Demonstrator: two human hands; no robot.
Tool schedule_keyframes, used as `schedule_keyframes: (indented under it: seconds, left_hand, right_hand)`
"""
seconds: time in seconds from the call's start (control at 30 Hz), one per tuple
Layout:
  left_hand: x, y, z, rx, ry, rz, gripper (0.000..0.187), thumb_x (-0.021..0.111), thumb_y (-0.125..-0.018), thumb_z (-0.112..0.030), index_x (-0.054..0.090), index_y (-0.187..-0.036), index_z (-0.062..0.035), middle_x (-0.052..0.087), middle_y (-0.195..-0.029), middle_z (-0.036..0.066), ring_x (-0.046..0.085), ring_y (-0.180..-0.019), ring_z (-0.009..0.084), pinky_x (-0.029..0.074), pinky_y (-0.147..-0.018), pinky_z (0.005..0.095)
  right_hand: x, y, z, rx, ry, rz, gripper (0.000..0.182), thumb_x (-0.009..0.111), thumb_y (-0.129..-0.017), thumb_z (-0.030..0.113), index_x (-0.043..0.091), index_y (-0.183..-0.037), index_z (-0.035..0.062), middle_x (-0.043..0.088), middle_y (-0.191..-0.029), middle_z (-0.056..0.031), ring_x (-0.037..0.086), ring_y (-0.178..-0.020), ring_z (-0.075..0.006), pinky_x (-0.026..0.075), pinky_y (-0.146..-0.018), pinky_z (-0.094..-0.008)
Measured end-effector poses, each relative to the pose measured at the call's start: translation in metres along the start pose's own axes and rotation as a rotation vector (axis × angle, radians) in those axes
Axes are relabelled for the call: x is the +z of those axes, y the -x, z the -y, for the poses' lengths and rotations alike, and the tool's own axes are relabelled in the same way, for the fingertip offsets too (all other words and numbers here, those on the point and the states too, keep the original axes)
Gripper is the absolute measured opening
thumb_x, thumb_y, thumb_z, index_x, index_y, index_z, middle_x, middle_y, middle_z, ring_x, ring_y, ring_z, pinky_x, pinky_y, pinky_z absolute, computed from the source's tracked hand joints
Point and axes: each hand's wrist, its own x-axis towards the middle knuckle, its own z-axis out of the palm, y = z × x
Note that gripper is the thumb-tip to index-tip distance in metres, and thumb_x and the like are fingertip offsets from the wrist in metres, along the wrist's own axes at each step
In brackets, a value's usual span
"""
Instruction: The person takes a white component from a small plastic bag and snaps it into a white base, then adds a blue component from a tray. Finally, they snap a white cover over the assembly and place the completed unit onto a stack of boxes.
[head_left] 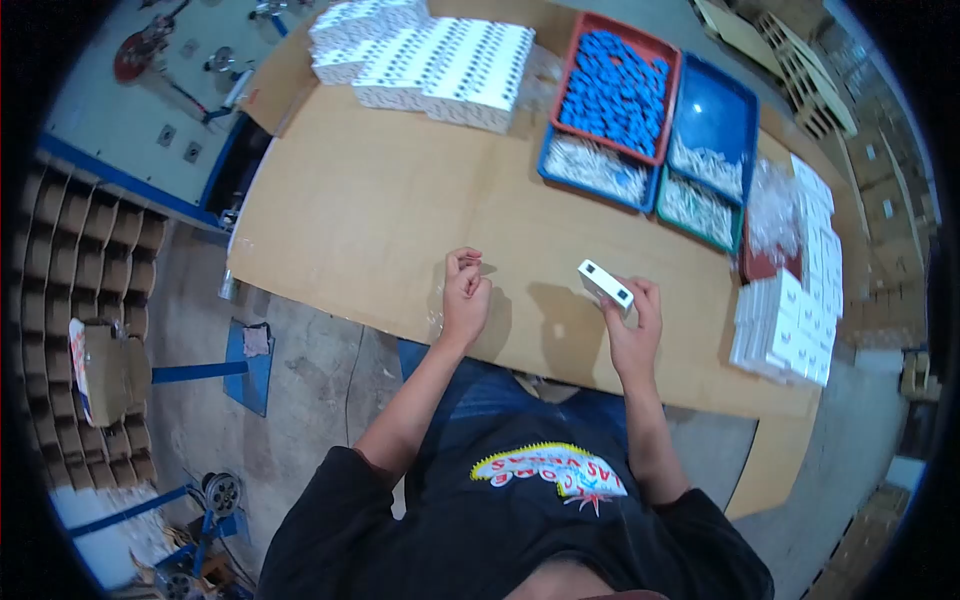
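My right hand (637, 330) grips a small white box (606, 284) between thumb and fingers, raised over the table. Two dark square marks show on the narrow side of the box facing up. To the left, my left hand (466, 295) is above the table near its front edge, its fingers curled in. Whatever those fingers may hold is hidden. A gap of bare table separates the two hands.
Rows of white boxes (445, 70) stand at the back left of the cardboard-topped table (360, 210). A red tray (672, 100) of blue pieces sits behind blue trays (600, 190) and a green tray (700, 232) with white pieces. More white boxes (785, 325) are stacked at right.
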Motion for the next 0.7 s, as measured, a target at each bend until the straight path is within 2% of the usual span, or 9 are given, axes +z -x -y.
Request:
schedule_keyframes:
  seconds: [0.1,0.13,0.17,0.23,0.3,0.5,0.57,0.63,0.7]
  left_hand:
    - [-0.029,-0.037,0.014,0.192,-0.507,0.162,0.018,0.065,-0.084,-0.005,0.05,-0.076,-0.0031,0.051,-0.131,0.016,0.051,-0.119,0.0311,0.042,-0.102,0.045]
    - [-0.032,-0.046,0.011,0.202,-0.508,0.142,0.018,0.065,-0.084,-0.005,0.05,-0.076,-0.0031,0.051,-0.131,0.016,0.051,-0.119,0.0311,0.042,-0.102,0.045]
    - [-0.034,-0.054,0.009,0.226,-0.605,0.118,0.015,0.067,-0.086,-0.014,0.056,-0.088,-0.0035,0.05,-0.134,0.018,0.05,-0.122,0.0346,0.038,-0.107,0.048]
    - [-0.035,-0.066,0.008,0.253,-0.703,0.075,0.023,0.069,-0.087,-0.022,0.062,-0.1,-0.004,0.05,-0.137,0.02,0.05,-0.125,0.0381,0.035,-0.112,0.051]
    - [-0.034,-0.068,0.02,0.3,-0.922,0.062,0.052,0.068,-0.089,-0.04,0.058,-0.129,-0.0071,0.047,-0.14,0.021,0.043,-0.134,0.0362,0.028,-0.118,0.0505]
    - [-0.033,-0.07,0.005,0.2,-0.961,0.143,0.063,0.068,-0.086,-0.05,0.058,-0.131,-0.0073,0.044,-0.143,0.021,0.038,-0.139,0.0372,0.024,-0.12,0.0553]
    - [-0.035,-0.07,-0.001,0.178,-0.975,0.159,0.065,0.065,-0.087,-0.053,0.056,-0.132,-0.0072,0.044,-0.145,0.022,0.036,-0.141,0.0368,0.022,-0.121,0.0551]
    - [-0.037,-0.071,-0.005,0.158,-0.999,0.187,0.068,0.062,-0.088,-0.056,0.055,-0.134,-0.007,0.043,-0.147,0.022,0.034,-0.143,0.0364,0.02,-0.122,0.0549]
    - [-0.037,-0.073,-0.006,0.125,-0.981,0.222,0.07,0.061,-0.088,-0.059,0.054,-0.134,-0.0068,0.042,-0.148,0.022,0.033,-0.144,0.0368,0.02,-0.122,0.0548]
  right_hand:
    - [0.014,-0.027,0.008,-0.017,0.029,0.014,0.031,0.078,-0.081,0.0,0.074,-0.111,0.0047,0.058,-0.095,-0.0061,0.061,-0.095,-0.0202,0.05,-0.084,-0.033]
    - [0.018,-0.04,0.008,-0.038,0.021,0.017,0.031,0.078,-0.081,0.0,0.074,-0.111,0.0047,0.058,-0.095,-0.0061,0.061,-0.095,-0.0202,0.05,-0.084,-0.033]
    - [0.024,-0.055,0.006,0.009,-0.018,0.062,0.031,0.079,-0.082,0.002,0.073,-0.112,0.004,0.059,-0.095,-0.0045,0.061,-0.093,-0.0169,0.05,-0.082,-0.0315]
    - [0.04,-0.084,0.001,0.038,-0.06,0.112,0.03,0.079,-0.084,0.003,0.072,-0.114,0.0033,0.06,-0.095,-0.003,0.06,-0.091,-0.0137,0.05,-0.08,-0.03]
    - [0.064,-0.117,-0.005,0.168,-0.374,0.114,0.03,0.079,-0.088,0.006,0.067,-0.116,0.0013,0.064,-0.096,-0.0012,0.06,-0.087,-0.0092,0.05,-0.076,-0.027]
    - [0.142,-0.227,0.007,0.001,-0.509,0.184,0.031,0.076,-0.09,0.006,0.064,-0.117,-0.0023,0.071,-0.099,-0.006,0.066,-0.088,-0.0117,0.052,-0.078,-0.0266]
    - [0.175,-0.268,0.014,-0.153,-0.344,0.217,0.032,0.076,-0.091,0.007,0.064,-0.118,-0.0041,0.071,-0.098,-0.0068,0.067,-0.088,-0.0128,0.053,-0.076,-0.0265]
    - [0.216,-0.304,0.027,-0.083,-0.59,0.284,0.036,0.079,-0.089,0.01,0.064,-0.117,-0.0057,0.071,-0.095,-0.0073,0.068,-0.086,-0.0135,0.053,-0.072,-0.0266]
    - [0.254,-0.344,0.039,-0.075,-0.474,0.287,0.04,0.082,-0.087,0.012,0.064,-0.117,-0.0068,0.071,-0.093,-0.0072,0.068,-0.085,-0.0138,0.053,-0.068,-0.0264]
